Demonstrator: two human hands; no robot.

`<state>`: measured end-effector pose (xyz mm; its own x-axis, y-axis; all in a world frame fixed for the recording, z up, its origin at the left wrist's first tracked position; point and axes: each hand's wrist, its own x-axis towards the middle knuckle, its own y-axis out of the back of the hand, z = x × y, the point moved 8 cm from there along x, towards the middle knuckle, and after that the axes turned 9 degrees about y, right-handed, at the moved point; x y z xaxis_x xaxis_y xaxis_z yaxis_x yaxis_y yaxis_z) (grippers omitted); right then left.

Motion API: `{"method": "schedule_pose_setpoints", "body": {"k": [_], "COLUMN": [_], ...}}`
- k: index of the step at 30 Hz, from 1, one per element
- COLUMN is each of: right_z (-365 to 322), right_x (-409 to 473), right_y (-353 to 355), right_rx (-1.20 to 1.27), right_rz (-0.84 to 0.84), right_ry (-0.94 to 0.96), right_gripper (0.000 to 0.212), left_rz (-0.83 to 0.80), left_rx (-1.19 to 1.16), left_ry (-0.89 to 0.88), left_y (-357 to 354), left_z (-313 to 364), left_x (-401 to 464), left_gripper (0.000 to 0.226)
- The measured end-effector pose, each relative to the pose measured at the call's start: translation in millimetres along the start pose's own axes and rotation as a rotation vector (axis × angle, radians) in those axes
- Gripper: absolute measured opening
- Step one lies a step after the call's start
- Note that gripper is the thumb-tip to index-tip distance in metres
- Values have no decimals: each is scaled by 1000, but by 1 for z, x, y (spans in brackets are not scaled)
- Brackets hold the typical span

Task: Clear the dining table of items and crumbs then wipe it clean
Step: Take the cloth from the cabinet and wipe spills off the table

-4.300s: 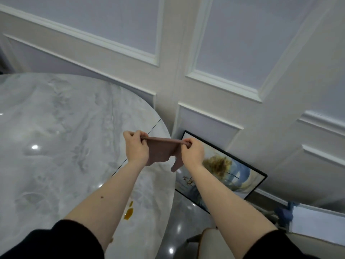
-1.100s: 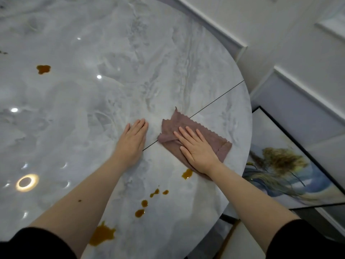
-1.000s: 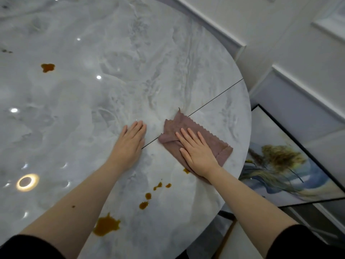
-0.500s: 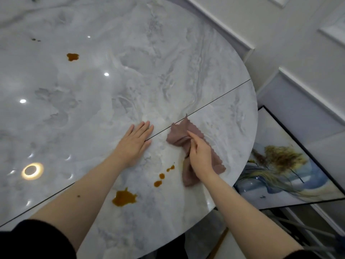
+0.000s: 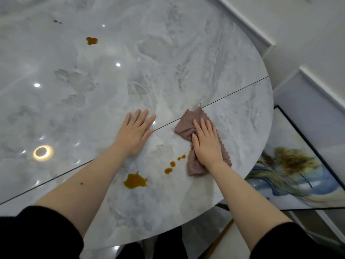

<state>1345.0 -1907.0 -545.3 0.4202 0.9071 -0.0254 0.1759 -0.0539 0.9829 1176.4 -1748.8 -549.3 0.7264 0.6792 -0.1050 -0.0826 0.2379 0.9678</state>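
A dusty-pink cloth (image 5: 186,124) lies bunched on the round grey marble table (image 5: 168,53) near its right edge. My right hand (image 5: 206,142) presses flat on the cloth with straight fingers. My left hand (image 5: 136,132) rests flat on the bare marble to the left of the cloth, beside the table's dark seam. Brown liquid stains mark the tabletop: a large blot (image 5: 134,180) near me, a trail of small drops (image 5: 172,164) just left of the cloth, and one far blot (image 5: 91,40).
A framed painting (image 5: 291,171) leans against the panelled white wall (image 5: 308,34) on the floor right of the table. A few dark specks (image 5: 57,21) lie at the far left of the tabletop. Ceiling lights reflect in the glossy marble.
The cloth, held stretched between both hands, now lies on the table. My right hand, turned on edge half a second ago, lies flat on it again; the cloth has bunched narrower.
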Motion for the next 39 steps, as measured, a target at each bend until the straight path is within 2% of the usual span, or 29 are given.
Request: {"method": "schedule_pose_setpoints", "body": {"k": [3,7,10,13,17,26,32,36,37,39], "right_z": [-8,-11,-14,-20,-30,-64,-114,-119,-113,-106], "right_x": [-5,-10,-9,-13,-21,-39,-57,-65,-66,-64], "right_y": [-2,-3,-2,-2,-6,-15,-18,-8,-2,11], "right_rx": [-6,-3,6,3,-2,-10,140,507,532,363], "right_rz": [-1,-11,-17,-27,-22,29,142,156,150,90], "right_ry": [5,21,34,45,51,55,-3,-145,-155,-55], "right_gripper": [63,70,63,60,61,73,62,43,43,46], "left_rz": [-12,105,181,236,227,241,259,245,245,267], "left_rx": [-108,-301,-268,-217,-182,-129,-153,-180,-182,-145], "left_ry": [31,204,325,467,575,573,573,533,513,482], "left_y": [4,14,13,14,4,-3,0,1,2,4], "left_z": [1,-22,-44,-58,-64,-63,-62,-62,-64,-71], "left_x": [-1,-33,-83,-132,-166,-174,-176,-175,-176,-184], "left_gripper": [51,50,63,62,59,49,51,51,51,55]}}
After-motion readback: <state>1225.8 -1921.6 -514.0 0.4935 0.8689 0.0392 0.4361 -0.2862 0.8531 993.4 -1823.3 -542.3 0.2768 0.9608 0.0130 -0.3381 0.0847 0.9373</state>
